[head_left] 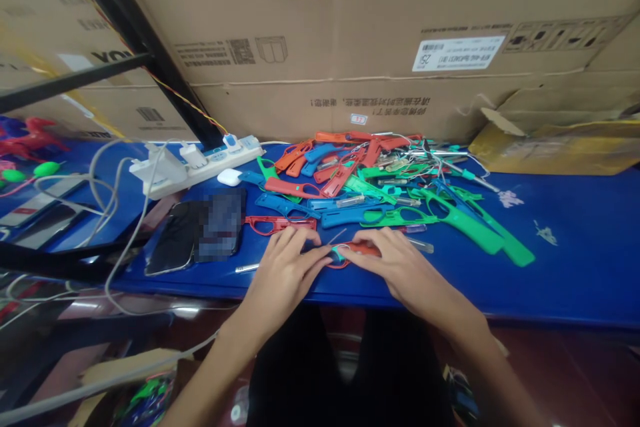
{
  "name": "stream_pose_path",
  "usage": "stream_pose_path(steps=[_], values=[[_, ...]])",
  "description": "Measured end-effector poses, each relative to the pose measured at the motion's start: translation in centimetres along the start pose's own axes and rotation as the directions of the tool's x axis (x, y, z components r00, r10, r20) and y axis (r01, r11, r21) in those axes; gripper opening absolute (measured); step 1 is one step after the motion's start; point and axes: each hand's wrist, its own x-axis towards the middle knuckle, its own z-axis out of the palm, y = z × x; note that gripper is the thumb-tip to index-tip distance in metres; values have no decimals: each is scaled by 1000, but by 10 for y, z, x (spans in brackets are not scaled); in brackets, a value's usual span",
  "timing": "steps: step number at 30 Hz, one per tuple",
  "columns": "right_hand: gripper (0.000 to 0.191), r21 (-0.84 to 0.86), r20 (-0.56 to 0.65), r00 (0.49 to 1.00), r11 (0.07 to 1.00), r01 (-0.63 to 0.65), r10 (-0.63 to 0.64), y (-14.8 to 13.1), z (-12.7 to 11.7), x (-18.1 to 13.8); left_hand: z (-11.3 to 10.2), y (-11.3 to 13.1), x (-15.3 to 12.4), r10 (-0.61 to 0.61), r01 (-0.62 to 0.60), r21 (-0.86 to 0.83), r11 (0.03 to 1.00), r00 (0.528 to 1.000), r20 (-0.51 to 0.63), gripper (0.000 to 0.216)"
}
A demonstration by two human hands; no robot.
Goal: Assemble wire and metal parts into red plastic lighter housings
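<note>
The person is working at the near edge of the blue tabletop (pixel 575 260), where a slim red plastic piece (pixel 363 249) is lying flat between both hands. The right hand (pixel 395 263) is covering most of its length, fingers curled over it and pressing it down, while the left hand (pixel 285 267) is pinching the small green tip (pixel 339 253) at the piece's left end between thumb and fingertips. The piece is looking light, thin and rigid, a moulded shell with a smooth, glossy surface, so it is likely sliding easily on the slick tabletop unless it is held down. Its narrow ends are probably flexing or snapping under hard force, so the broad middle seems the safer place to grip, with only fingertip pressure at the tip. Farther back, a heap of similar red, blue and green parts (pixel 380 187) is sitting mixed with thin wire springs. To the left, a dark phone (pixel 175 240) and a white power strip (pixel 200 170) are lying well apart from the hands.
</note>
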Motion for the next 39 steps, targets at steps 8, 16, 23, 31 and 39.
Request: stream_pose_path(steps=[8,16,23,31,39], values=[[54,2,-29,1000,1000,9,-9,-1,3,1,-1,-11,-3,-124,125,-87,988,992,24,39],[48,-33,-69,997,999,21,-24,2,11,0,-4,-8,1,-86,92,-106,990,994,61,41],[47,-33,-105,994,999,30,-33,3,15,1,-7,-13,-16,-17,17,10,1000,1000,11,28],[46,-58,-97,995,998,18,-23,0,14,0,-3,-11,-8,81,-91,184,979,995,61,19],[38,-6,-100,995,1000,5,-5,-2,9,4,-7,-11,8,12,-13,6,1000,996,83,21]])
